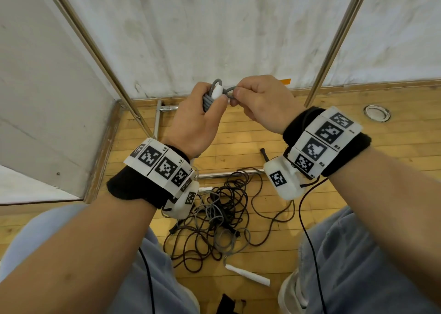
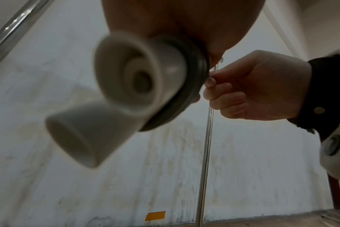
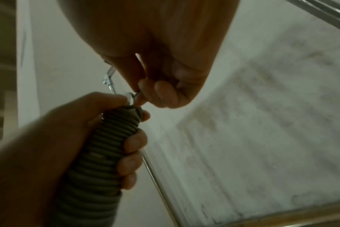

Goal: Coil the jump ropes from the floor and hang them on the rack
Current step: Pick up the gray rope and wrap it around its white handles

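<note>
A person crouched on a wooden gym floor point(image 1: 238, 132) holds a grey jump rope point(image 3: 99, 155) wound in tight turns around its own white handles point(image 2: 99, 126), the left hand point(image 1: 195, 122) wrapped firmly about the bundle while the right hand point(image 1: 260, 101) pinches the rope's last free loop between thumb and forefinger just beside the white handle tip point(image 1: 217, 91). The bundle sits raised at chest height, between the two slanting metal poles of the rack point(image 1: 334, 44) and in front of a stained white wall point(image 1: 214, 27). Below, between the knees, a tangle of dark and grey ropes point(image 1: 214, 218) lies on the floor, with another white handle point(image 1: 248, 275) beside it. The cord looks light, thin and smooth, likely springy enough to unwind if the grip relaxes, so the winding is best held around its middle, as the left hand does, with the tail kept under tension until it is tucked or locked. The hard plastic handles give the bundle a stiff core and probably the safest hold; the projecting loop near the tip appears the natural part to slip over a hook.
</note>
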